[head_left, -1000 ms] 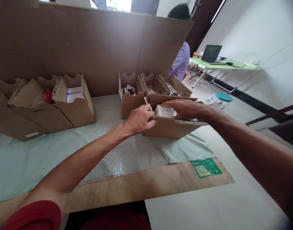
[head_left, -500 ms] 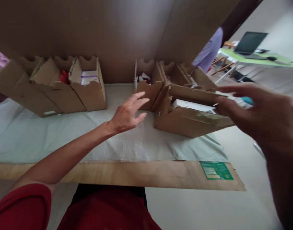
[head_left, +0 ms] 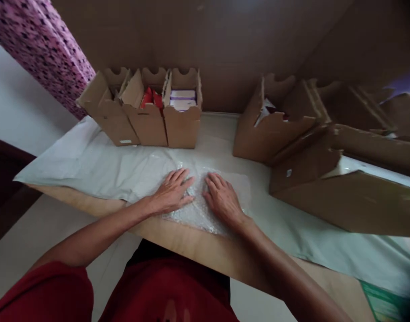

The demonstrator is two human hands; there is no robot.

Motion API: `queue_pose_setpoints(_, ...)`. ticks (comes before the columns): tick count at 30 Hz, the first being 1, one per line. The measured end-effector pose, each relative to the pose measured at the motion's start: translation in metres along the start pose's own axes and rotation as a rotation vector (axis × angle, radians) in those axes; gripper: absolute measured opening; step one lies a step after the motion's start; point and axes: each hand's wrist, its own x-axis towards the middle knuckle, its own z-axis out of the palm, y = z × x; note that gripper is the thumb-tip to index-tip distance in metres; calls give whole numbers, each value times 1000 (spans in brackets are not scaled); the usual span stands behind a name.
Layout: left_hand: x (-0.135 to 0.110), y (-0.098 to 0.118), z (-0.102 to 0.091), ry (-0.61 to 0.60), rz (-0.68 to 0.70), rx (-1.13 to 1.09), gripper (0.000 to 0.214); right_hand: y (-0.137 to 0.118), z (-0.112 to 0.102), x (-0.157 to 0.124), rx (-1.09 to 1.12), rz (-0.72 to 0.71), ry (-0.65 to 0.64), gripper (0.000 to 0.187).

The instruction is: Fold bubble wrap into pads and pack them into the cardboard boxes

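A sheet of clear bubble wrap (head_left: 198,210) lies on the pale cloth in front of me, near the table's front edge. My left hand (head_left: 173,192) rests flat on its left part, fingers stretched out. On the right part lies my right hand (head_left: 222,197), palm down with its fingers extended. Neither hand grips anything. Whether something thin lies under the wrap, I cannot tell.
Several cardboard holders stand at the back left; one holds red packets (head_left: 151,97), another white-and-purple boxes (head_left: 183,99). More holders (head_left: 258,138) stand at the right, with a long cardboard box (head_left: 345,201) before them. A large cardboard panel (head_left: 218,49) rises behind.
My right hand has left the long box at the right and come down on the bubble wrap. My left hand has lowered onto it too. The view has swung left.
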Motion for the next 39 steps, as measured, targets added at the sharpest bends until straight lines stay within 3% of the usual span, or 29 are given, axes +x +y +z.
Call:
queue_pose_setpoints(2, -16, -26, 0, -12, -62, 40, 65, 13, 7, -10, -57, 22, -20, 50)
queue_pose_setpoints(7, -66, -76, 2, 98, -263, 107, 66, 53, 7, -50, -160, 128, 89, 58)
queue_pose_setpoints(13, -106, -87, -2, 164, -346, 106, 61, 63, -11, -84, -195, 202, 124, 52)
queue_pose_setpoints(17, -97, -86, -16, 243, -283, 69, 56, 41, -29, -79, -174, 182, 175, 49)
queue_pose_setpoints(20, -66, -92, -24, 282, -247, 37, 56, 15, -32, -49, -116, 131, 165, 49)
queue_pose_setpoints(23, -40, -106, -23, 249, -268, 35, 58, 1, -20, -16, -86, 112, 59, 50)
queue_pose_setpoints(25, -42, -116, -17, 215, -324, 70, 59, 0, -9, -5, -95, 109, -18, 51)
queue_pose_setpoints(27, -63, -123, -9, 202, -382, 128, 60, 5, 0, -5, -119, 100, -58, 51)
queue_pose_setpoints(30, -112, -120, 2, 216, -442, 198, 64, 13, 7, -16, -149, 87, -49, 50)
queue_pose_setpoints(34, -167, -98, 12, 222, -532, 231, 65, 16, 9, -21, -152, 89, -36, 52)
queue_pose_setpoints(39, -187, -68, 15, 269, -543, 190, 61, 19, 4, -28, -70, 58, 11, 53)
